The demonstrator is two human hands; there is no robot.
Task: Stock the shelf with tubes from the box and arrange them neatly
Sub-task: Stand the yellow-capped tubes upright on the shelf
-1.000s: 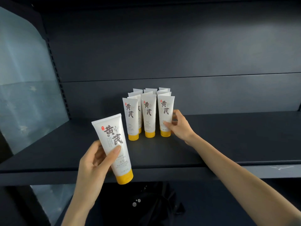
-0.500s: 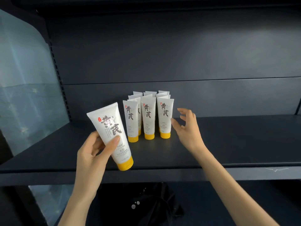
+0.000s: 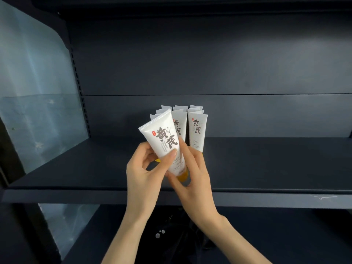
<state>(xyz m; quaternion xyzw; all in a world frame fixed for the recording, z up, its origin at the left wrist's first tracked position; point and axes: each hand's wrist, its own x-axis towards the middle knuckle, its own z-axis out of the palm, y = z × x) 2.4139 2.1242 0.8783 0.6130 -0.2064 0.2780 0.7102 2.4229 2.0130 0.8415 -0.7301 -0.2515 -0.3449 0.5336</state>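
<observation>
Head view puts our two forearms nearest, rising from the bottom edge and meeting in front of the shelf lip. Our left hand (image 3: 144, 174) grips the held tube (image 3: 162, 138) around its middle, thumb laid across the printed face and fingers curled behind. Our right hand (image 3: 192, 180) closes on the lower end, around the yellow cap (image 3: 183, 175). The tube is in the air above the front of the shelf (image 3: 266, 168), tilted, with its crimped end up and to the left and its cap down and to the right.

Just behind it the standing tubes (image 3: 197, 130) sit cap-down in close rows, and the held one hides the front left of them. We judge this to be the main risk. They stand on small caps and are packed tight, so a knuckle or the swinging cap brushing the front row could topple several at once. Setting our tube down still tilted could also tip it into its neighbours or leave the row crooked. The smooth tube could slip if one hand lets go early. The dark back panel (image 3: 209, 63) lies beyond.

Both wrists are cocked upward with the palms turned towards each other. The right index finger lies straight along the tube's right edge. The box is out of view.
</observation>
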